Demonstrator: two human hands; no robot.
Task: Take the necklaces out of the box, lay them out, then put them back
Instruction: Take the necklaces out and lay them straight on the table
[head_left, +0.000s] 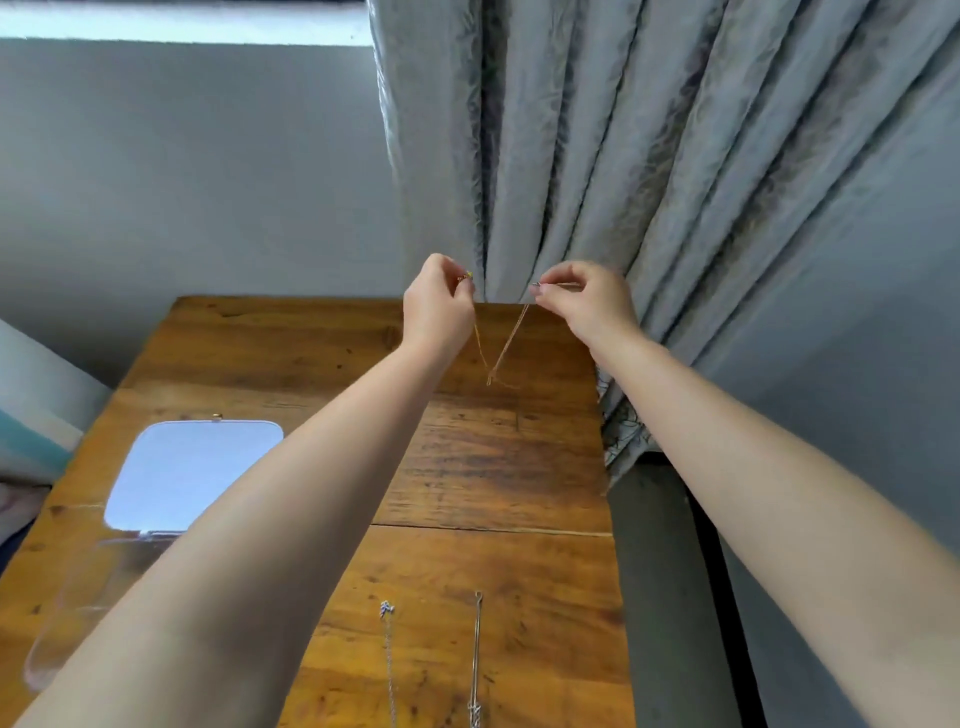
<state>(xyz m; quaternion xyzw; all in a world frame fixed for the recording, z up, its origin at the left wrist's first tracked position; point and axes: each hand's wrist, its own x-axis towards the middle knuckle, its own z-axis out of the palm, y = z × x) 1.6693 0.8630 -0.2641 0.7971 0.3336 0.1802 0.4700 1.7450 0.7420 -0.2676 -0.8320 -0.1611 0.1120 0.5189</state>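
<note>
Above the table (467, 467), both hands pinch a gold necklace (506, 345).

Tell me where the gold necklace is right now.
The gold necklace hangs in a V between the left hand and right hand, raised over the wooden table's far end.

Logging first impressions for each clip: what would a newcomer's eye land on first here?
First, the left hand and right hand, raised over the far end of the wooden table, each pinching an end of a thin gold necklace that sags in a V between them. Next, two silver necklaces lying straight, side by side, at the near edge. The open clear box sits on the left.
</note>
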